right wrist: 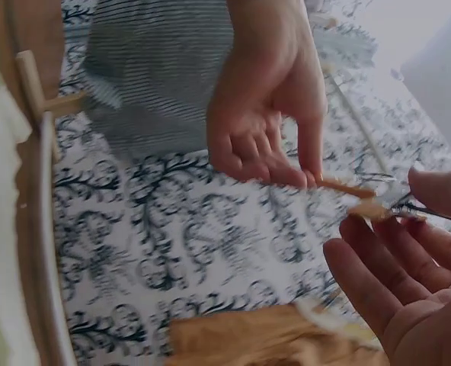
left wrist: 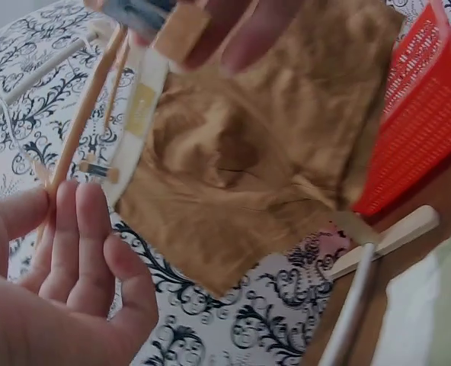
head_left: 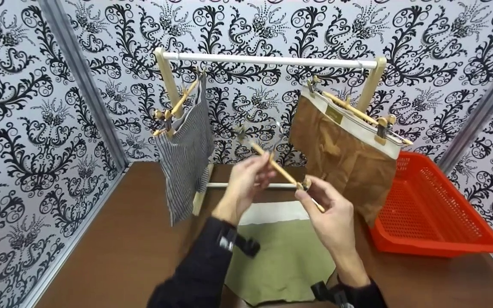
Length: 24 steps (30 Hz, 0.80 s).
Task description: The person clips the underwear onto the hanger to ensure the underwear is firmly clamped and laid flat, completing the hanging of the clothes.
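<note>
Both hands hold a wooden clip hanger point(head_left: 284, 172) in the air, in front of the rack. My left hand point(head_left: 246, 179) pinches its bar near the middle with thumb and fingers. At the bar's near end, my right hand point(head_left: 330, 209) pinches a wooden clip point(head_left: 304, 184) between thumb and fingers; the right wrist view shows this clip point(right wrist: 369, 209) at the fingertips. Below the hands, olive-green shorts point(head_left: 283, 256) with a white waistband lie flat on the brown table point(head_left: 144, 244).
A rack with a white rail point(head_left: 268, 60) stands behind. Striped grey shorts point(head_left: 188, 158) hang at its left on a clip hanger, brown shorts point(head_left: 345, 158) at its right on another. A red plastic basket point(head_left: 435, 205) sits at the right. Patterned wallpaper point(head_left: 255, 25) encloses the table.
</note>
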Available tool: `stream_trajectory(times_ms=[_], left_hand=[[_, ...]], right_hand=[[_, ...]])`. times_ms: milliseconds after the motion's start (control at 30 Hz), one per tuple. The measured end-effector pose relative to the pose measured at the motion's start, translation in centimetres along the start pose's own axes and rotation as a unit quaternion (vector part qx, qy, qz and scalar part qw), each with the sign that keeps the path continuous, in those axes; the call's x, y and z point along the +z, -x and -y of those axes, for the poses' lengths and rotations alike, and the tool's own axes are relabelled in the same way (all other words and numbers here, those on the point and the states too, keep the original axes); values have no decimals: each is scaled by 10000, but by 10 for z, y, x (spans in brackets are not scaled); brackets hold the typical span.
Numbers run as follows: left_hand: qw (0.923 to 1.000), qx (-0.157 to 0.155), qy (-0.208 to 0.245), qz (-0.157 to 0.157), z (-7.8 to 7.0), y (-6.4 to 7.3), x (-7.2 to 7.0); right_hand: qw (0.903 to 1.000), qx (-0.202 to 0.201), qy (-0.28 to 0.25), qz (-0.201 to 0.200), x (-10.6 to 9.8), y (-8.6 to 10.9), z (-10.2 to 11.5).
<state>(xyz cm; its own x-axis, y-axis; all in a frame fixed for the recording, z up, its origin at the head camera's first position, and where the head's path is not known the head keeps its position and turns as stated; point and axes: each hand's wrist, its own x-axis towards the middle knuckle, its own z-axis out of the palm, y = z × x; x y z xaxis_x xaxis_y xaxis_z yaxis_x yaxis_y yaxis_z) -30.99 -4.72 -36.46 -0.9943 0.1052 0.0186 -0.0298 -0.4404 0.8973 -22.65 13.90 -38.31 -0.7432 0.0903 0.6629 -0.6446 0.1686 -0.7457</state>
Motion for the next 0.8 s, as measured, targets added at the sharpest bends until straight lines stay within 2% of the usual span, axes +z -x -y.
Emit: stream_trajectory(times_ms=[67, 167, 300, 400, 500, 600, 800], left_hand=[[9996, 12, 235, -144, 15, 5, -7], [9986, 53, 497, -180, 33, 12, -18], [9987, 176, 476, -107, 51, 21, -36], [9979, 309, 506, -243, 59, 26, -54], [9959, 536, 579, -451, 62, 30, -72], [9937, 752, 565, -610, 58, 33, -87], [9932, 971, 362, -529, 42, 32, -103]], right_hand=[[9993, 348, -99, 66, -2, 2, -9], [9967, 783, -159, 133, -4, 1, -19], [9920, 1227, -209, 198, -8, -2, -29], [9880, 1518, -249, 168, -13, -6, -35], [9865, 1604, -299, 105, -21, -12, -40], [9862, 1569, -494, 175, -29, -19, -45], [9816, 1476, -1045, 608, -43, -27, -52]])
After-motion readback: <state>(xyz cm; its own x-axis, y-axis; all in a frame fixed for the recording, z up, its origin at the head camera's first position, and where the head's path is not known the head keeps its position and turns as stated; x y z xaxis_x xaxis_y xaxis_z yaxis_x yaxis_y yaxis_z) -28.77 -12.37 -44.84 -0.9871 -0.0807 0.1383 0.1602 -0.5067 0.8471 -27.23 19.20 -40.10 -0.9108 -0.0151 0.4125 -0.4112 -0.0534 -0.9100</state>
